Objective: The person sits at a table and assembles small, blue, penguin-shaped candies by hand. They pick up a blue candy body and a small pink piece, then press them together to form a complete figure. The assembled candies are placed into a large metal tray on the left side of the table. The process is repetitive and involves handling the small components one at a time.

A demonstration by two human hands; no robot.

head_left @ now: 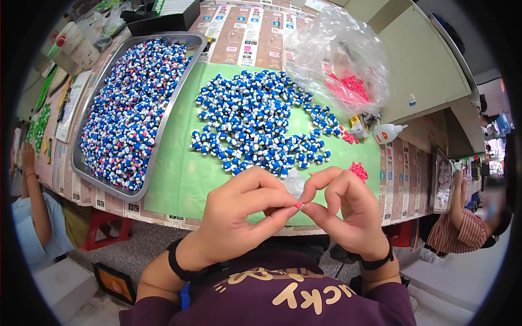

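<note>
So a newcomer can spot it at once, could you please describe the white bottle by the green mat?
Find the green mat and follow its right edge to the clear bag. At the bag's lower right is the white bottle. Its reddish label and narrow spout set it apart from the pink pieces nearby.

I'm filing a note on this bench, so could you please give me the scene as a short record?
Left hand: pinches a tiny pink piece
Right hand: fingertips meet at that piece; grip unclear
Green mat: bears blue-and-white pieces and a small pink pile
Metal tray, left: filled with similar pieces
Clear bag, far right: holds pink bits
White bottle: near the mat's right edge
</note>
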